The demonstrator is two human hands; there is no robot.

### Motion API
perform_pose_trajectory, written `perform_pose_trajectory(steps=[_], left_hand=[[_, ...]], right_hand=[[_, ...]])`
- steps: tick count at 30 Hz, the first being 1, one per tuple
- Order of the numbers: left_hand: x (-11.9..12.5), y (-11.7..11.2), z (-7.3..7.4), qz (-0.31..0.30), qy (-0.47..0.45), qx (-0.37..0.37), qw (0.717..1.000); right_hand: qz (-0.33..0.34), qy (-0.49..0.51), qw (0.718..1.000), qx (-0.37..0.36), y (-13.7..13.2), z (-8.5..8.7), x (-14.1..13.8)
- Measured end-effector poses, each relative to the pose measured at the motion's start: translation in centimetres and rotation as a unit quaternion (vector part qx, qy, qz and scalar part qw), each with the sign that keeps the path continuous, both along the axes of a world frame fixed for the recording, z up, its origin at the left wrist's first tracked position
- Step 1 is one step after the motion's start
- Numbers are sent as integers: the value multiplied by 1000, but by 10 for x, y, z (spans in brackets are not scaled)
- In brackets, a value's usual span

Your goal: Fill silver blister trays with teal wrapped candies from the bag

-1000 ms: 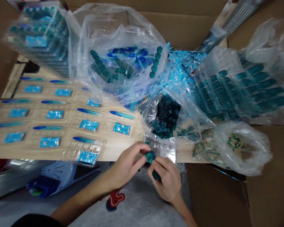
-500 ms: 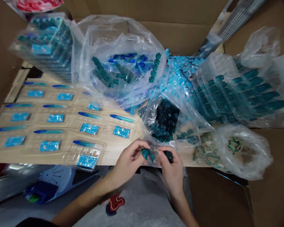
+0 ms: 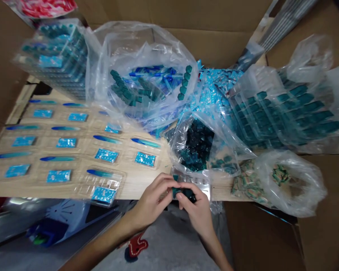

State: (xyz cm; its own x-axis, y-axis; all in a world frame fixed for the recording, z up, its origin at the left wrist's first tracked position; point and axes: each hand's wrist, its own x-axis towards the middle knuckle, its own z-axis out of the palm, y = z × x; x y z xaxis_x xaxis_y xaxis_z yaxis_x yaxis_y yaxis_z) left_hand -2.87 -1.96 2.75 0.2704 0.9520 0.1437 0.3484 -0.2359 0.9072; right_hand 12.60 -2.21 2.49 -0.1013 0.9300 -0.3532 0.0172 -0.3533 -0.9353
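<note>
My left hand (image 3: 154, 197) and my right hand (image 3: 194, 212) meet at the front edge of the wooden board (image 3: 141, 184). Between their fingers they pinch a small dark teal plastic piece (image 3: 183, 193). A clear plastic blister tray (image 3: 202, 184) lies just behind my right hand, partly under my fingers. The nearest bag, a clear one full of dark teal pieces (image 3: 196, 148), sits just beyond my hands. To the left, the closest blister pack (image 3: 103, 184) holds a blue-and-teal slim stick and a speckled blue card.
Rows of similar packs lie on the board. Behind them stands a bag of blue sticks and teal pieces (image 3: 147, 82). Stacked teal-filled trays (image 3: 285, 113) rise at right, beside a bag of small patterned packets (image 3: 282, 180). Cardboard box flaps (image 3: 260, 233) surround the board.
My hands have come closer together, and the teal pieces held apart between them are now pressed together in my fingers. The clear tray shows again behind my right hand.
</note>
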Motion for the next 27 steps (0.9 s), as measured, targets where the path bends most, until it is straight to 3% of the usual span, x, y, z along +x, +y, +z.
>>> perform_pose_trajectory(steps=[4,9,11,13,16,19,22,27], left_hand=[[-3,-3,-5,-49,57,61,995],[-1,-18,-29,-98,140,151,974],[-1,-25,-38,-101,133,148,975],[-2,-30,-43,-101,118,96,983],[-5,-29,-47,-75,123,16,989],[-4,-21,-56,-63,189,66,978],[6,-14,-69,-74,237,123,961],[22,-13,-83,-90,243,106,960]], right_hand=[[13,-4,1000,-2,-5,-4,8],[29,55,995,-73,-23,-19,11],[34,49,993,-99,-31,-23,11],[32,27,994,-103,-34,-25,13],[-4,-75,997,-27,-26,-26,21],[-8,-229,965,126,-9,-30,30],[68,-315,917,235,7,-39,34],[138,-359,888,253,14,-49,27]])
